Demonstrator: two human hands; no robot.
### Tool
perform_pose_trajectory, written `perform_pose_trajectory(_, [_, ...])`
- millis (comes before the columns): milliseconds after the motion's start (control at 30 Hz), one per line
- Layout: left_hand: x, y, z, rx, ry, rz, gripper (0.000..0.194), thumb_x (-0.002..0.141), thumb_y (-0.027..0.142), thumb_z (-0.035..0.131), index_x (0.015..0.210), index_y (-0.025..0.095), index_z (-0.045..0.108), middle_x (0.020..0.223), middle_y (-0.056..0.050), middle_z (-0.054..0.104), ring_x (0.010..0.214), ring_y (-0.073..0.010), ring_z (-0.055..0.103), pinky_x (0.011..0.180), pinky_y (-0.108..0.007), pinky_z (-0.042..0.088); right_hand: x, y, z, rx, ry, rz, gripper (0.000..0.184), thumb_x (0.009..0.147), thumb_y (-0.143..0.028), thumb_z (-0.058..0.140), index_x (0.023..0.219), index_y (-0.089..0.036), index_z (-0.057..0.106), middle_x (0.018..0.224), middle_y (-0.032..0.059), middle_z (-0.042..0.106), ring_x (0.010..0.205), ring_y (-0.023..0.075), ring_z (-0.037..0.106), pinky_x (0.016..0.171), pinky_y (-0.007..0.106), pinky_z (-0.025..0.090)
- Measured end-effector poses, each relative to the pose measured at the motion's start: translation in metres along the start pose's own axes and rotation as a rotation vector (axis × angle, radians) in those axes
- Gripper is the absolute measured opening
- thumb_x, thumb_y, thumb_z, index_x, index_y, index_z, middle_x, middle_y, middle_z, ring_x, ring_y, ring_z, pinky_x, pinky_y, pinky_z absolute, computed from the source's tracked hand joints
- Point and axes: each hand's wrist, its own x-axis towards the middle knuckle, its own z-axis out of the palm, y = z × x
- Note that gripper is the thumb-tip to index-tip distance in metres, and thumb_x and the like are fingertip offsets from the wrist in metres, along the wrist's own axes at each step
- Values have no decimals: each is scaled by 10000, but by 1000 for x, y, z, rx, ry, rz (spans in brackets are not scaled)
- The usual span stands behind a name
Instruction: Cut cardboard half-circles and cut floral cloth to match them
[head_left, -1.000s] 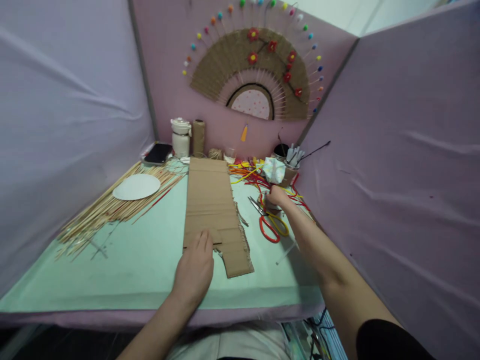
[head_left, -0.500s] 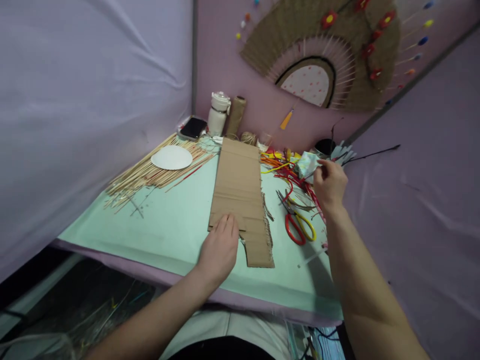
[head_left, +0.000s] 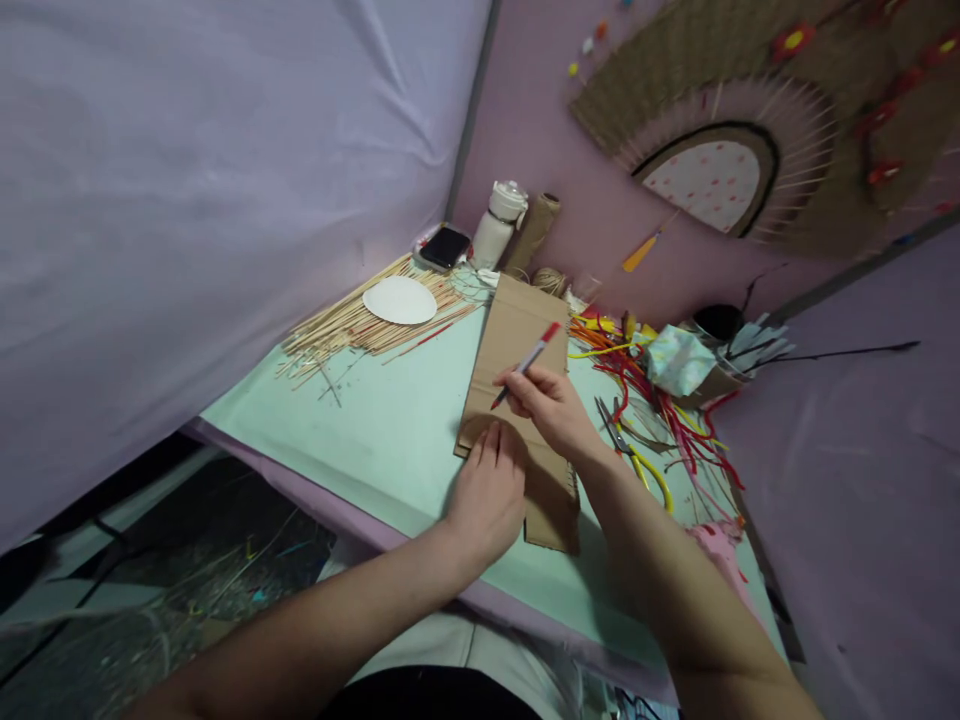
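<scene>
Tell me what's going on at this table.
The person's left hand lies on a long, flat piece of brown cardboard on a pale green tabletop. The right hand holds a slim grey pen with a red end, its tip pointing down over the cardboard; whether it touches is unclear. Metal scissors with a yellow handle lie to the right, and a flat white oval disc lies on thin pale wooden sticks to the left.

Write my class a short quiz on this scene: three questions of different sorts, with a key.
1. What does the right hand hold?
2. True or false: the left hand lies on the scissors.
3. The white disc lies on: (a) the phone; (b) the thin sticks; (c) the white bottle.

Key: 1. a pen with a red end; 2. false, it rests on the cardboard; 3. b.
</scene>
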Motion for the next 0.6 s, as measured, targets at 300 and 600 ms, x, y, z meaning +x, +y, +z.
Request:
perform_pose_trajectory(300, [-1,1,1,-14,31,-25,589,899,266,463,1414,-14,398,1434,-239,442,1363,-357,355,1151,-490,238,15,-1,22,-288,-367,-70,125,901,-301,481,867,-185,511,770,2,575,704,134,557,679,267,455])
perform_pose_trajectory(600, [-4,0,2,7,53,3,464,899,218,441,1307,23,540,1287,-195,577,1243,-352,471,1095,-511,307,22,9,24,-454,-490,-91,114,901,-277,464,856,-183,511,755,1,567,690,134,526,648,254,437])
